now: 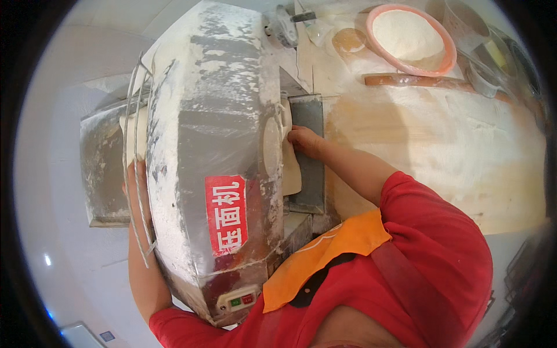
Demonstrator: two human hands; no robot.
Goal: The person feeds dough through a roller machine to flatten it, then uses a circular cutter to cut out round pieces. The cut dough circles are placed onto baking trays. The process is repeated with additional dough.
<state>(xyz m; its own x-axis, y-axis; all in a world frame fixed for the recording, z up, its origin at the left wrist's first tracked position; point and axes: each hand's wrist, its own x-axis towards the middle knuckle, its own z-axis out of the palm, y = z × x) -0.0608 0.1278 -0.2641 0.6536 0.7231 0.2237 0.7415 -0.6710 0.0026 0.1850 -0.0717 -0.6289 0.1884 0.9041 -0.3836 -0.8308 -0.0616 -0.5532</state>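
A flour-dusted metal dough-rolling machine [217,145] with a red label stands between my arms. On its right side a pale dough sheet [292,177] hangs over a grey metal tray [313,168]. My right hand [304,142] has its fingers closed at the edge of that sheet. My left arm reaches round the machine's other side, where my left hand [138,177] is behind a wire guard [129,145], just below more pale dough [141,130]. The guard and machine partly cover the left fingers, so their grip cannot be made out.
A floured wooden worktop [441,151] spreads out at right. Along its back are a pink basin [374,40] of flour, a wooden rolling pin [412,80] and a clear scoop-like container [484,81]. A second tray [104,174] juts from the machine's left; green and red switches [241,300] sit low in front.
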